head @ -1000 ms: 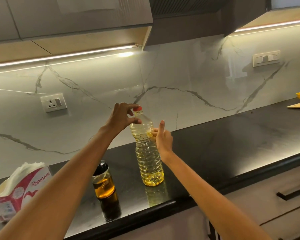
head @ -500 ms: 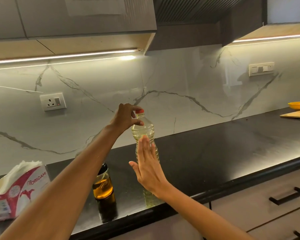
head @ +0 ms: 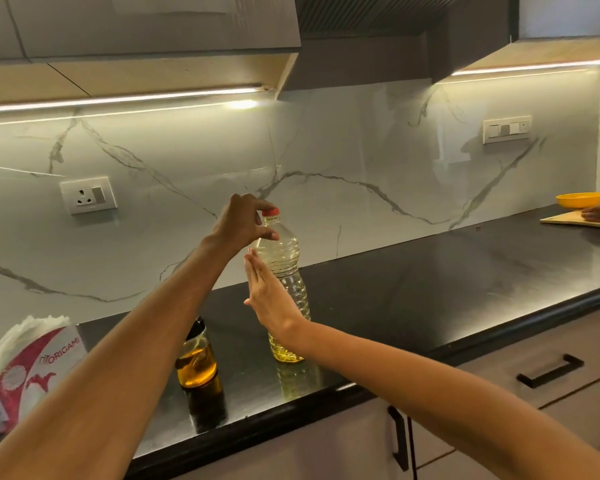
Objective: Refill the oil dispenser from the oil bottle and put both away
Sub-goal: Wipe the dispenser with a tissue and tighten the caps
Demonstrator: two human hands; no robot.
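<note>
hands (head: 253, 258) by seemingly part-full oil bottle (head: 284, 271)

A single head-worn wide-angle view looks forward and slightly down from just in front of the black countertop (head: 465, 271), facing the marble backsplash (head: 361, 150). Both forearms reach in from the lower corners toward mid-frame; upper cabinets (head: 136, 26) fill the top.

Clear ribbed plastic oil bottle (head: 284, 271); glossy black countertop (head: 465, 271).
</note>
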